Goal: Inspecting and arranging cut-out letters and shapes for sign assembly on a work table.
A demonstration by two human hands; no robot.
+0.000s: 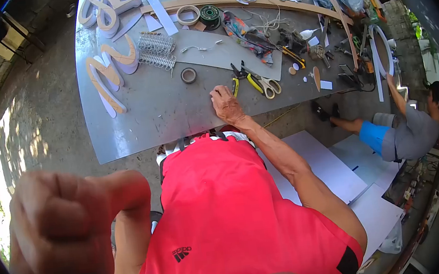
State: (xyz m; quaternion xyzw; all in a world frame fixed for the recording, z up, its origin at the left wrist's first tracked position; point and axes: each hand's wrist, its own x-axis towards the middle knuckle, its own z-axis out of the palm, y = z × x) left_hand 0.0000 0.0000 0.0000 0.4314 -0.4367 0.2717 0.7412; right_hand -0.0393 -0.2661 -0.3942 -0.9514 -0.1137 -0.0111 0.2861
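My left hand point(60, 228) is raised close in the lower left, large and somewhat blurred. It is balled into a fist, with a small shiny thing near its lower part; no held object shows. My right hand point(225, 104) rests on the grey metal-topped table point(159, 127) near its front edge. Its fingers are curled under, and nothing is seen in them. Just right of it lie yellow-and-black pliers point(245, 79) and pale-handled scissors point(270, 86). A roll of dark tape point(188, 75) sits further left on the table.
White-edged letter shapes point(111, 73) and coiled white wire point(157, 50) lie at left. Farther back are a long wooden strip point(248, 3), a green spool point(210, 16) and a yellow cutter point(294, 57). White sheets point(316, 164) lean at right, beside a person in blue shorts point(411, 133).
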